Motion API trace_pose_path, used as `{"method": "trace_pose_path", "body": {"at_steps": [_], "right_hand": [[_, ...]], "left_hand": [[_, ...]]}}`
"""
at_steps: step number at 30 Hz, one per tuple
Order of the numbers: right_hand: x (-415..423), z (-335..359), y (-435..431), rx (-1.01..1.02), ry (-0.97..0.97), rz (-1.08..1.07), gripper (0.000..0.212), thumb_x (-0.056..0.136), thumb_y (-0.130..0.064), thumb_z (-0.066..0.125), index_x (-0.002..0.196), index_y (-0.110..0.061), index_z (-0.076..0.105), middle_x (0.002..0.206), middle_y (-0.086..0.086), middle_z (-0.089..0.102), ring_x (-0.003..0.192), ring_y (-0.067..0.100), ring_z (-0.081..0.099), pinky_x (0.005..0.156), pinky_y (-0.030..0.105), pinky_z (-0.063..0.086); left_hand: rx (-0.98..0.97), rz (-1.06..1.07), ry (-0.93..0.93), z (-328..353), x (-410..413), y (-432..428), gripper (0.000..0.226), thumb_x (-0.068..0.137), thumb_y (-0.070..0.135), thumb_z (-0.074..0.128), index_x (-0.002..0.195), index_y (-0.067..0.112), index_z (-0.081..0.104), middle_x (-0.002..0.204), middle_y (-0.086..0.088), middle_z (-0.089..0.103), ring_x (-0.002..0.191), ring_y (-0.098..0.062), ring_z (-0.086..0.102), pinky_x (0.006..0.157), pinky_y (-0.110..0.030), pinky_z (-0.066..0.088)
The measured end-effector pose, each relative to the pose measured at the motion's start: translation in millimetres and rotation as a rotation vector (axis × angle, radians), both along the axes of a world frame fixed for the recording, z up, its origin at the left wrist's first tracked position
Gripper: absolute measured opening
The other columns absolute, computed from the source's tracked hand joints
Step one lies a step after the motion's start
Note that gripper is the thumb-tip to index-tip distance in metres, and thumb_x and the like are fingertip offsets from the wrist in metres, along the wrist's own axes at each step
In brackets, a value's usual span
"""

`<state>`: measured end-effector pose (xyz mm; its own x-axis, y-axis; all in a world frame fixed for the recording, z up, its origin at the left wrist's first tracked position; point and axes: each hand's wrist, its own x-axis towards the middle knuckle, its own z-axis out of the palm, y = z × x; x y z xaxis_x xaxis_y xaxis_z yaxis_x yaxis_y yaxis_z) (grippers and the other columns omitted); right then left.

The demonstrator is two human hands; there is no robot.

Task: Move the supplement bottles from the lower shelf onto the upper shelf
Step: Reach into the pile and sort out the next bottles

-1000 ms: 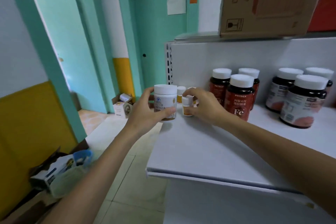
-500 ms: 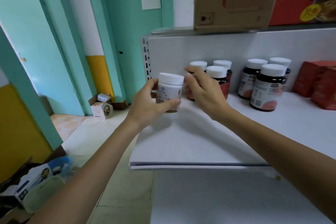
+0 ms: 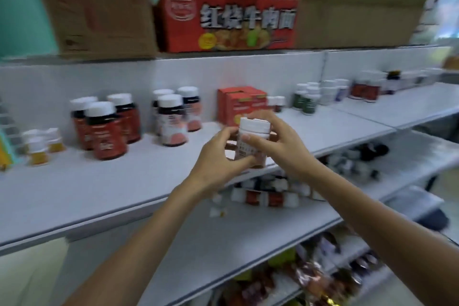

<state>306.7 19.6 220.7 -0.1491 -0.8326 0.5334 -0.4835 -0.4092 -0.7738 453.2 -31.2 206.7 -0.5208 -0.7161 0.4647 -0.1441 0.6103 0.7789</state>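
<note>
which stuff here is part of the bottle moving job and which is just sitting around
Part of the job: white-capped bottle gripped by left hand and right hand; other bottles on the lower shelf; upper shelf.
Just there: red noodle carton, cardboard boxes, small red boxes, snack packets at the bottom.

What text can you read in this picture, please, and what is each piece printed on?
"红烧牛肉面": big white characters on the red carton on the top shelf.
Round logo at the carton's left: too blurred to read.
Label of the bottle gripped by the left hand and right hand: blurred, unreadable.
Labels on the dark bottles and red boxes: blurred, unreadable.
</note>
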Motion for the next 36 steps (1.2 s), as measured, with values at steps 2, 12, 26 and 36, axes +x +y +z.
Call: {"method": "trace_pose_path", "body": {"at_steps": [2, 12, 26, 36], "right_hand": [[-55, -3, 30, -0.006, -0.018, -0.126, 0.023, 0.082, -0.024, 0.070, 0.096, -0.036, 0.056, 0.089, -0.010, 0.062, 0.074, 0.000, 0.059, 0.071, 0.024, 0.055], [-262, -30, 168, 0.095, -0.177, -0.593, 0.031, 0.075, -0.030, 0.076, 0.097, -0.036, 0.054, 0.090, -0.002, 0.060, 0.082, 0.013, 0.061, 0.067, 0.029, 0.054], [-523, -55, 233, 0.149, -0.119, -1.009, 0.036, 0.077, -0.026, 0.075, 0.106, -0.031, 0.055, 0.101, 0.003, 0.063, 0.096, 0.025, 0.062, 0.084, 0.042, 0.055], [-696, -51, 244, 0.235, -0.096, -1.006, 0.042, 0.075, -0.026, 0.077, 0.111, -0.032, 0.055, 0.105, -0.002, 0.061, 0.095, 0.022, 0.062, 0.081, 0.033, 0.057]], "left_hand": [[-0.009, -0.045, -0.020, -7, -47, 12, 0.040, 0.076, 0.026, 0.076, 0.111, 0.020, 0.057, 0.111, 0.006, 0.061, 0.094, -0.006, 0.060, 0.075, -0.014, 0.049], [-0.049, -0.397, -0.093, -38, -262, 79, 0.015, 0.084, 0.010, 0.066, 0.097, 0.017, 0.065, 0.102, 0.001, 0.063, 0.091, -0.010, 0.061, 0.069, -0.004, 0.043], [-0.060, -0.719, -0.088, -49, -573, 99, 0.016, 0.084, 0.014, 0.065, 0.097, 0.023, 0.062, 0.104, 0.005, 0.062, 0.089, -0.001, 0.059, 0.075, -0.011, 0.048], [-0.045, -0.841, -0.110, -43, -775, 97, 0.018, 0.086, 0.017, 0.064, 0.103, 0.023, 0.061, 0.106, 0.008, 0.060, 0.096, -0.003, 0.059, 0.081, -0.019, 0.050]]}}
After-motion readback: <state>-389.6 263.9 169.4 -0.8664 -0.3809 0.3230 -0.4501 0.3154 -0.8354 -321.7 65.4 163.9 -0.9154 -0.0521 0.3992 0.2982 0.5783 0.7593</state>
